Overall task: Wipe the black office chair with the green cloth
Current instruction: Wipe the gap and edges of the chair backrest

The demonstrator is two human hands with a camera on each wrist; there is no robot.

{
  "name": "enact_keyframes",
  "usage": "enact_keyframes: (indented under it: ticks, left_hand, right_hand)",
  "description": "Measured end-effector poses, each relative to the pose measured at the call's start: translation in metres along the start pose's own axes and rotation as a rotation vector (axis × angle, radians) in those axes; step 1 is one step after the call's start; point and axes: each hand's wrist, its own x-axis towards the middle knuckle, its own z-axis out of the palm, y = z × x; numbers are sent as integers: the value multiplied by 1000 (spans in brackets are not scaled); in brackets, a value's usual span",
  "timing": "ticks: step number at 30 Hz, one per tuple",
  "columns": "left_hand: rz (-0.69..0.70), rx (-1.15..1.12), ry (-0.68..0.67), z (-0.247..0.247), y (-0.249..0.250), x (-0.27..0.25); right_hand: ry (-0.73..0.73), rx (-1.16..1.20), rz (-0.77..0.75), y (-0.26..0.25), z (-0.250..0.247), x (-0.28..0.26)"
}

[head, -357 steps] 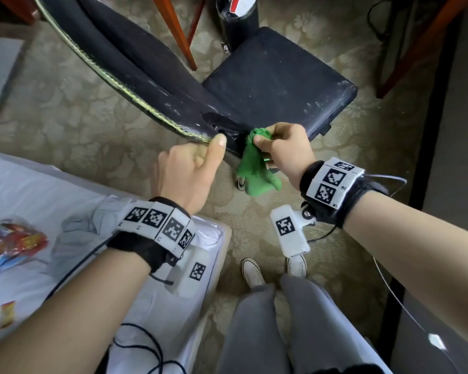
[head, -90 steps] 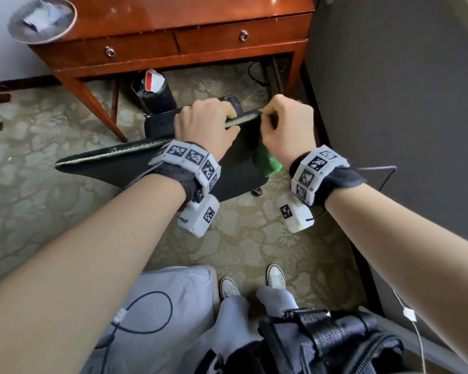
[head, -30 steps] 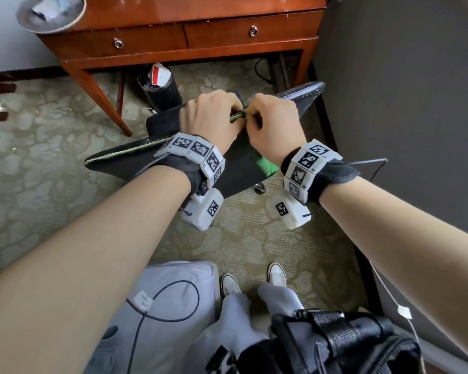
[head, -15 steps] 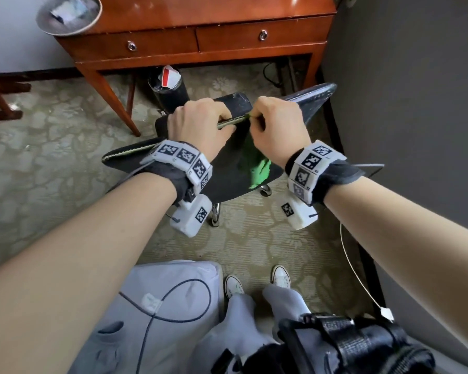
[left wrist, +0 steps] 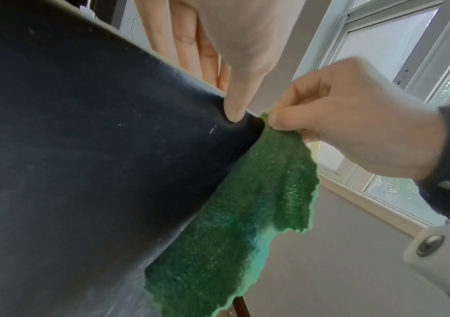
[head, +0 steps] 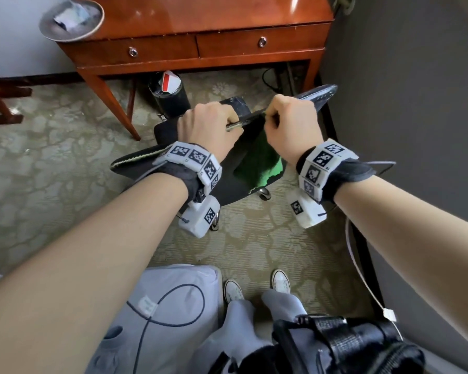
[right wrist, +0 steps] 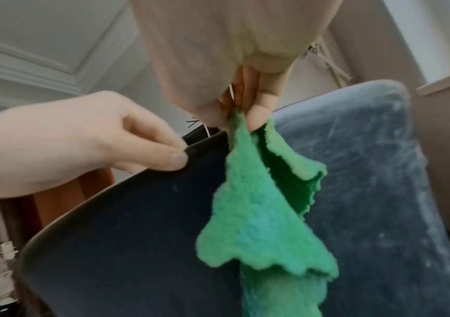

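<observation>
Green cloth (left wrist: 245, 214) hanging lengthwise down chair back (left wrist: 82, 150), right hand (left wrist: 354, 128) pinching top

place: furnished room | cues: wooden desk (head: 200, 47) with drawers, patterned carpet (head: 38, 163), window (left wrist: 381, 53)

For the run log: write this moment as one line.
left hand grips chair back top edge | right hand pinches green cloth at that edge | cloth hangs against back | wiping in progress

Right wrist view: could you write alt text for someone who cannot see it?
A right hand pinches a fuzzy green cloth hanging against a black padded chair back, whose top edge the left hand grips.
</observation>
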Motion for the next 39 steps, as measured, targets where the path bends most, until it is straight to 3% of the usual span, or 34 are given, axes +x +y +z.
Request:
enact_keyframes:
  ticks: [3,9,15,23,28,35,39]
  left_hand:
    - [0,-1,10,2,3,1]
    - [19,12,16,1,10,0]
    - [7,2,41,-5,-16,-13]
    - [11,15,46,-1,-12,-12]
    - [-4,-16,50,0,-7,-11]
    - [-5,-4,52,7,2,-7]
    - [10,-25,43,6,0,-4]
  right_hand:
    - [6,-17,19,2,2,2]
    - [-77,50,-85,-18,6,-3]
    - [8,-31,30,17,-6,7]
    - [-69,20,-130,-21,10,-3]
    - [-22,-17,-80,2,4,4]
    - [-84,25,-162,-24,13,-6]
    - [-25,-21,-76,-2,3,5]
